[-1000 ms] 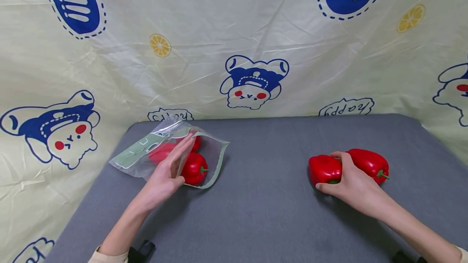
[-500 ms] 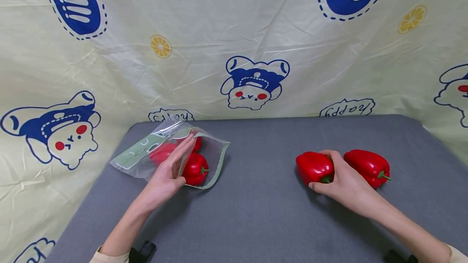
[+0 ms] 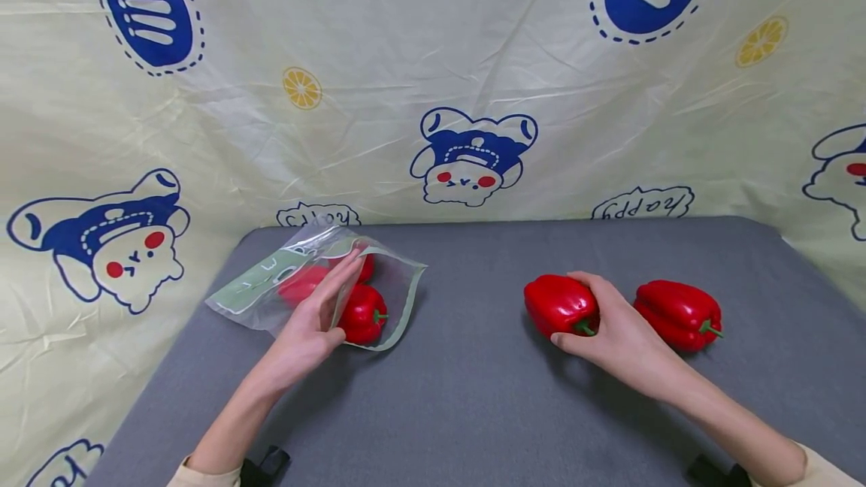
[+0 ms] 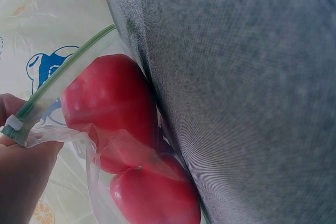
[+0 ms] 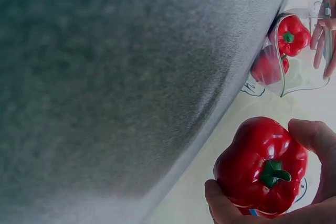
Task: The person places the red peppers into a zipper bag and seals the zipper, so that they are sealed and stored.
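Note:
A clear zip bag [image 3: 253,295] with a green edge lies on its side at the left of the table, red bell peppers [image 3: 363,313] inside it. My left hand [image 3: 311,325] pinches the rim of its mouth beside the white slider [image 4: 14,123], keeping the mouth raised. Over the right half of the table, my right hand [image 3: 619,329] grips a red bell pepper [image 5: 261,165] between thumb and fingers, its green stem facing the wrist. Another red bell pepper [image 3: 679,314] lies just right of that hand, apart from it. The bag's film and my left hand partly cover the bagged peppers.
The grey table [image 3: 467,397] spans the space between the bag and the right hand. Behind it hangs a pale printed sheet [image 3: 379,149], which also comes down along both sides.
My right hand has carried its bell pepper leftward, away from the other loose pepper, so a gap now separates them. The left hand and the bag have stayed in place.

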A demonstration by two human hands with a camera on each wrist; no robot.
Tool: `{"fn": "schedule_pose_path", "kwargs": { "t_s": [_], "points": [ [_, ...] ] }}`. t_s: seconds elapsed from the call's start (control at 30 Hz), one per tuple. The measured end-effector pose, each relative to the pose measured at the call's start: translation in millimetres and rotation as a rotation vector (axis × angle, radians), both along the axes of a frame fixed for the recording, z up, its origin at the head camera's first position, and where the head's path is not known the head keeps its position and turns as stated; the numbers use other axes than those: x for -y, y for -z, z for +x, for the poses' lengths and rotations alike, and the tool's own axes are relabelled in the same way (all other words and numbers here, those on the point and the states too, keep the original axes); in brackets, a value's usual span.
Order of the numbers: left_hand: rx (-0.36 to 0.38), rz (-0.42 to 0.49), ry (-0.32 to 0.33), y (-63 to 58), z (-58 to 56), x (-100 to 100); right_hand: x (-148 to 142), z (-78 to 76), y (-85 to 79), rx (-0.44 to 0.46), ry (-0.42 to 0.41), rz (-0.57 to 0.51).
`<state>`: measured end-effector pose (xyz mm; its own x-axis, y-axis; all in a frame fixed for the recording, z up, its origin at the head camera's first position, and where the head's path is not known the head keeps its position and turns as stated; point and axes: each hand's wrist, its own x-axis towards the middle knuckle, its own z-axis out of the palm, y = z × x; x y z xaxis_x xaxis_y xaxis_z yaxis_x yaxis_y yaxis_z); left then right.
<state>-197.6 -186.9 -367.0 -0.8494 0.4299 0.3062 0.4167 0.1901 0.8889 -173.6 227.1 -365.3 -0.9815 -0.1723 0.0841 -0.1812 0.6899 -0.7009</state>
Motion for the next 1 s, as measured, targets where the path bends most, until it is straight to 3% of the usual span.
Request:
{"fn": "schedule_pose_path", "kwargs": {
  "t_s": [0.33,1.0],
  "points": [
    [0.017,0.001,-0.007,0.2,0.5,0.0,7.5,-0.3,-1.5,0.017,-0.037,-0.077],
    [0.006,0.008,0.001,-1.4,1.6,-0.3,10.1,1.5,-1.0,0.028,-0.044,-0.089]
  ]
}}
